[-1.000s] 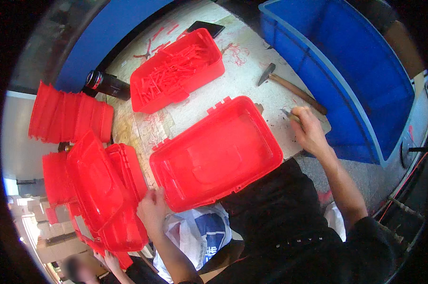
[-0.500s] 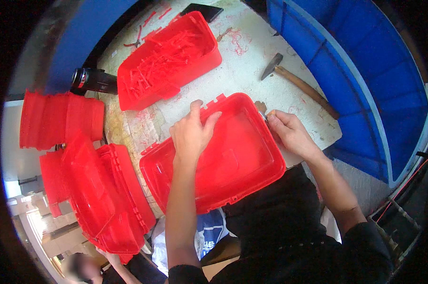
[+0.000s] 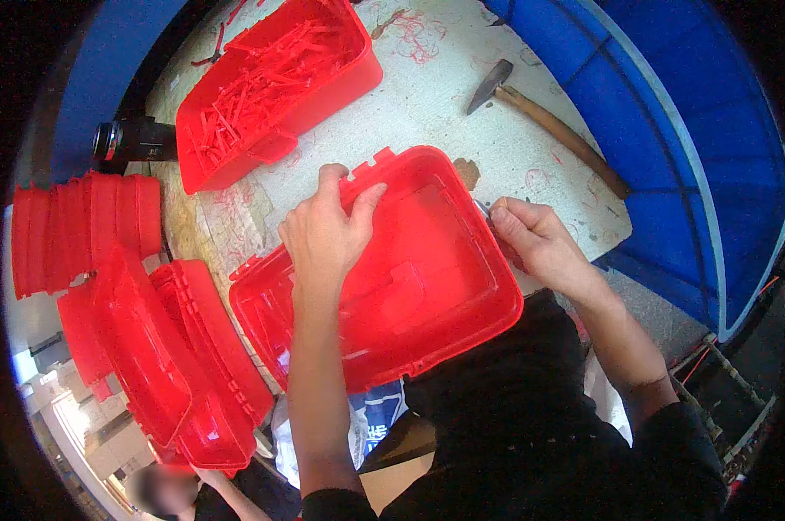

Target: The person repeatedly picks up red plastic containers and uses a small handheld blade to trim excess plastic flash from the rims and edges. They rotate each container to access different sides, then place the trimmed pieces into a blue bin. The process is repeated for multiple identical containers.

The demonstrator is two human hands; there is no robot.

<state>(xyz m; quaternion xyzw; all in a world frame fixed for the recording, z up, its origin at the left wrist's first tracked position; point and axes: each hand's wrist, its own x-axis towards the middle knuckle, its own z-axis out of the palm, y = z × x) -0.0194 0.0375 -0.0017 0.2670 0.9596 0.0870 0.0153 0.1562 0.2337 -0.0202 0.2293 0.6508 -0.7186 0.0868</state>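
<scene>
A shallow red plastic case half [image 3: 410, 286] lies open side up at the table's near edge, in front of me. My left hand [image 3: 327, 230] reaches across it, its thumb inside and its fingers over the far rim beside the hinge tabs, gripping that wall. At the right-hand rim, my right hand [image 3: 531, 239] is closed on a small metal blade [image 3: 482, 209]. The blade's tip lies against the outer edge of the case; its handle is hidden in my fingers.
A red bin [image 3: 279, 95] full of red plastic scraps stands far left, near a black cylinder [image 3: 136, 141]. A hammer [image 3: 548, 130] lies right, by a big blue crate [image 3: 670, 156]. Red case parts are stacked [image 3: 88, 226] and nested [image 3: 184, 356] on the left. Another person [image 3: 171, 491] is at lower left.
The whole view has shifted, so the bin and hammer sit higher and further left. Both hands keep their hold, and the blade stays at the right rim.
</scene>
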